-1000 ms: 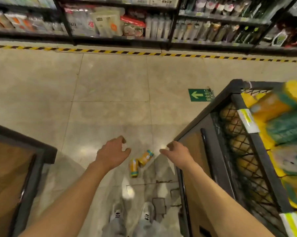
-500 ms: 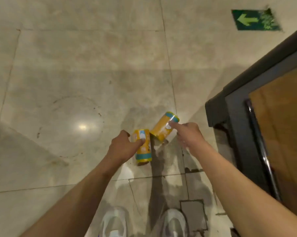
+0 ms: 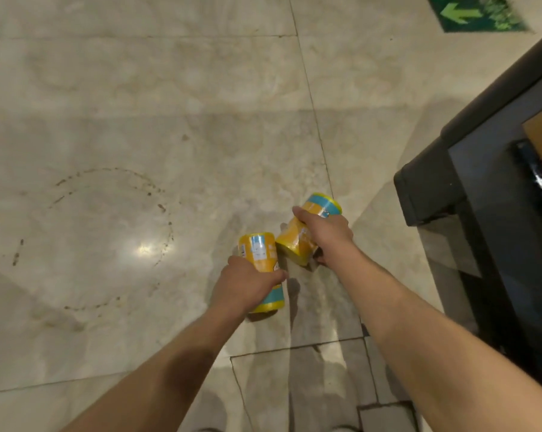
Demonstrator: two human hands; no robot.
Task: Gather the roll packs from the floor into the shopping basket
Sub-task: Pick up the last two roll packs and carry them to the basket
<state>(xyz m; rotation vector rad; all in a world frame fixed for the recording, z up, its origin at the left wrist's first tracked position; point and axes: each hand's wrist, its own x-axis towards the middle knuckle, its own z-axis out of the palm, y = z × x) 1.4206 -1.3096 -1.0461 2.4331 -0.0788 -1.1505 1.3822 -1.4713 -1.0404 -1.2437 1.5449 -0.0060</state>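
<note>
Two yellow roll packs with blue bands lie on the beige tiled floor. My left hand (image 3: 247, 285) grips the nearer roll pack (image 3: 258, 249), fingers curled over its middle. My right hand (image 3: 324, 232) grips the farther roll pack (image 3: 321, 204), which lies tilted toward the upper right. The two packs almost touch at their near ends. Whether either pack is off the floor I cannot tell. The shopping basket is out of view.
A dark display stand (image 3: 469, 169) with a wooden panel rises at the right, its corner close to my right hand. A green arrow floor sticker (image 3: 475, 14) lies at the top right. The floor (image 3: 138, 120) stretches to the left.
I have bent lower, so the floor looks closer. My left hand's fingers have curled over the nearer pack. My right hand went from touching the farther pack's end to gripping its middle.
</note>
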